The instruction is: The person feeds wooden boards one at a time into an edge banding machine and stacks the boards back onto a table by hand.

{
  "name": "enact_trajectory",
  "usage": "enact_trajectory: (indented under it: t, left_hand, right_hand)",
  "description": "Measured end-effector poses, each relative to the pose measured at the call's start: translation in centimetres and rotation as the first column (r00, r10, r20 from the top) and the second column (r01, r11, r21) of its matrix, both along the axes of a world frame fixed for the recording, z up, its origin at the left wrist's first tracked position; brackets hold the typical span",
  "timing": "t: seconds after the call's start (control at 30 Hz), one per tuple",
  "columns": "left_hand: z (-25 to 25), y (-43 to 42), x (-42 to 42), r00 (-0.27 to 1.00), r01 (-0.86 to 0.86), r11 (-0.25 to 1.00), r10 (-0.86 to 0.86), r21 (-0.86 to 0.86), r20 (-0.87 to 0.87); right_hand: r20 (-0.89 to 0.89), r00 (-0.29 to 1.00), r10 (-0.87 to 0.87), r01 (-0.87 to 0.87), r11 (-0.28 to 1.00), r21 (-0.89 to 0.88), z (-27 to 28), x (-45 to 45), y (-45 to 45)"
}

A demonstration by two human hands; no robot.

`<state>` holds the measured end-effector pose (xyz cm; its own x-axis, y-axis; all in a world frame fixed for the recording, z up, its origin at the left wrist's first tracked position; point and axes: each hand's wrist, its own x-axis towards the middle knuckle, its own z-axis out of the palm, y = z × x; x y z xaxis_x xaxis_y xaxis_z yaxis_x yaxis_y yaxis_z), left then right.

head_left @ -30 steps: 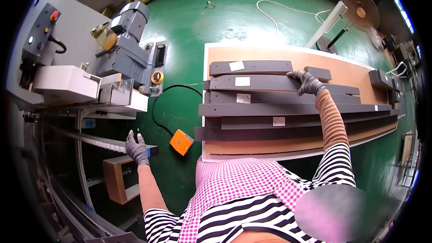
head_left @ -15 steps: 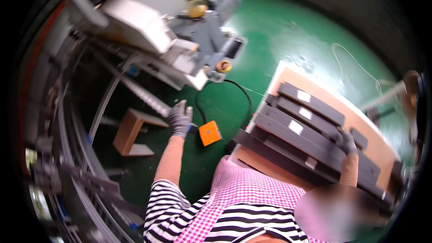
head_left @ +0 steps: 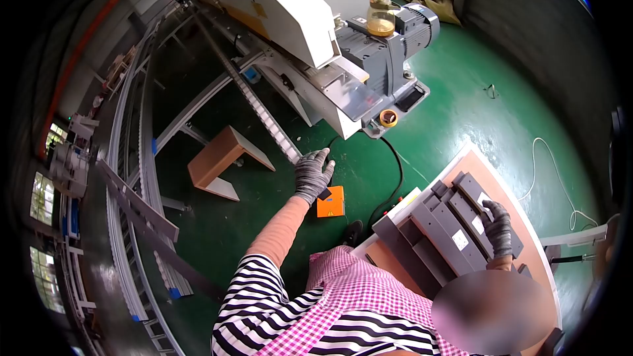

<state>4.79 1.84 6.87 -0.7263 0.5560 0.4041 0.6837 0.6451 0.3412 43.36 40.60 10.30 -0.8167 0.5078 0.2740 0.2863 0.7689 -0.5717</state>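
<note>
My left hand (head_left: 312, 176), in a grey knit glove, reaches forward beside the near end of a pale roller rail (head_left: 267, 118). Its fingers are apart, and I see nothing held in them; whether it touches the rail is unclear. My right hand (head_left: 499, 229), gloved too, is over the dark grey panels (head_left: 440, 234) at the table's right side. Its fingers are bent but apart, with the tips by a white label (head_left: 479, 225). Several of these panels lie side by side on the tan, white-edged table (head_left: 508, 191).
A grey motor unit (head_left: 376, 59) with a white housing (head_left: 290, 10) stands ahead. An orange box (head_left: 331, 202) and a black cable (head_left: 399, 165) lie on the green floor. A brown bracket-shaped piece (head_left: 217, 158) and long metal rails (head_left: 132, 224) are to the left. A blurred patch covers the table's near part.
The view has swung left, so the machine and table appear further right. My left hand stays near the rail end. My right hand has shifted along the panels towards the labels.
</note>
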Motion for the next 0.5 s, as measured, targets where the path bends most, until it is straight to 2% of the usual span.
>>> enact_trajectory:
  t: [0.1, 0.17, 0.37, 0.5]
  left_hand:
    - [0.1, 0.0, 0.0, 1.0, 0.009, 1.0, -0.008, 0.014, -0.006]
    - [0.5, 0.0, 0.2, 1.0, 0.006, 1.0, -0.005, 0.02, -0.01]
    - [-0.2, -0.2, 0.0, 1.0, 0.021, 0.999, -0.021, 0.026, -0.024]
    - [0.6, 0.0, 0.2, 0.999, 0.039, 0.999, -0.04, 0.031, 0.011]
  right_hand:
    - [0.034, 0.994, 0.105, -0.107, 0.993, 0.058, 1.6, -5.5, -1.2]
    - [0.001, 0.983, 0.186, -0.185, 0.982, 0.036, 2.0, -8.8, -1.8]
    - [-0.049, 0.97, 0.24, -0.239, 0.971, 0.012, 3.2, -16.7, -4.5]
    - [-0.015, 0.967, 0.256, -0.256, 0.966, 0.023, 3.5, -21.3, -5.6]
